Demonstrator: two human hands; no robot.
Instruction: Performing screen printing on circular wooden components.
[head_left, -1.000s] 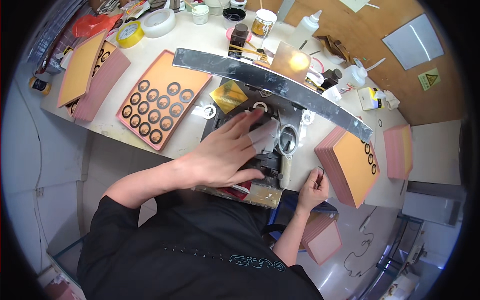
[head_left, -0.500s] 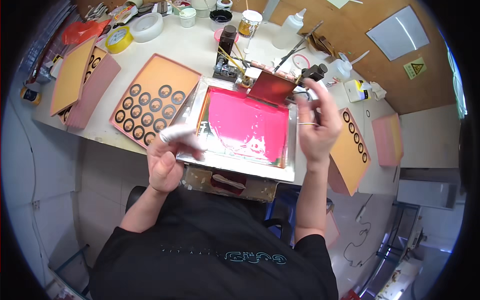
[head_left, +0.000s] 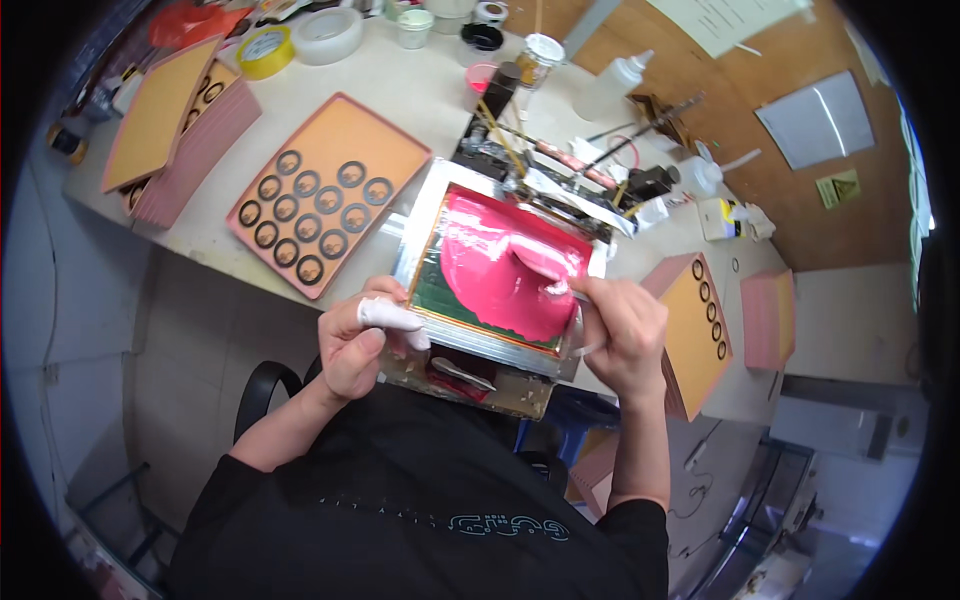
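A metal-edged printing screen [head_left: 480, 340] lies at the table's front, its mesh spread with glossy pink ink [head_left: 475, 260] and green showing at the left. My right hand [head_left: 625, 335] is closed over its right side, pinching a thin pink-coated squeegee [head_left: 540, 266] whose edge lies in the ink. Most of the squeegee is hard to tell from the ink. My left hand [head_left: 355, 345], with white coverings on some fingers, is curled round the screen's front left corner. To the left, a pink-rimmed tray [head_left: 375, 145] bears several black rings.
Stacked trays [head_left: 215, 150] stand at the far left, more trays [head_left: 685, 350] at the right. Behind the screen are dark clamps [head_left: 500, 90] and sticks. Tape rolls [head_left: 265, 52], ink pots [head_left: 480, 42] and a squeeze bottle [head_left: 612, 82] line the back. A wooden block [head_left: 460, 385] sits below the screen.
The dark red plate leaning behind the screen has gone from there. My right hand has come down to the ink, and my left hand to the frame's corner. Green mesh now shows at the left.
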